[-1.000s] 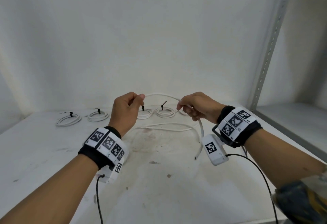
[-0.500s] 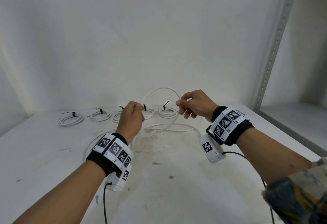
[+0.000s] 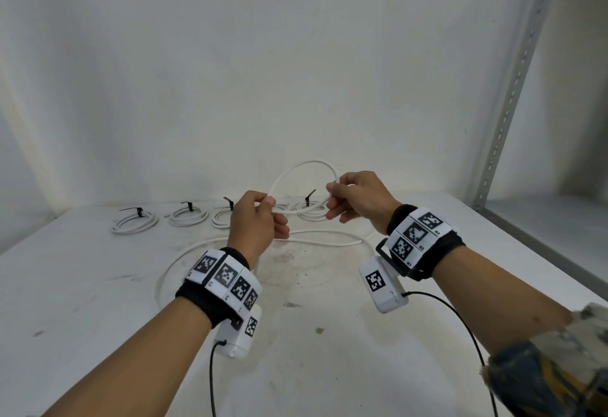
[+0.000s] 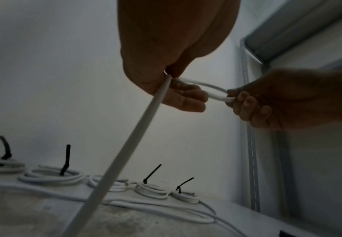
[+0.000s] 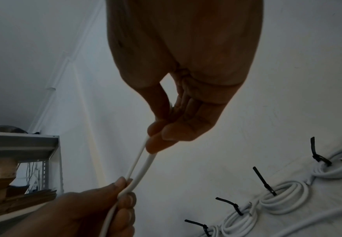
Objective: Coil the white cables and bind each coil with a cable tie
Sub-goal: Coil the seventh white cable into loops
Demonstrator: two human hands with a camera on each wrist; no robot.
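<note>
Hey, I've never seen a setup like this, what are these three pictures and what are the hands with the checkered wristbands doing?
No robot here: a person wears cameras. The wide picture comes from the head; the two dark ones come from cameras strapped at each wrist, looking along the fingers. The checkered squares are wristband markers. The left hand and right hand each pinch a loose white cable, bending it into a raised loop; the rest trails over the white table. Along the back lie finished coils, each bound by a black cable tie; the left wrist view shows five. A metal shelf upright stands at the right.
</note>
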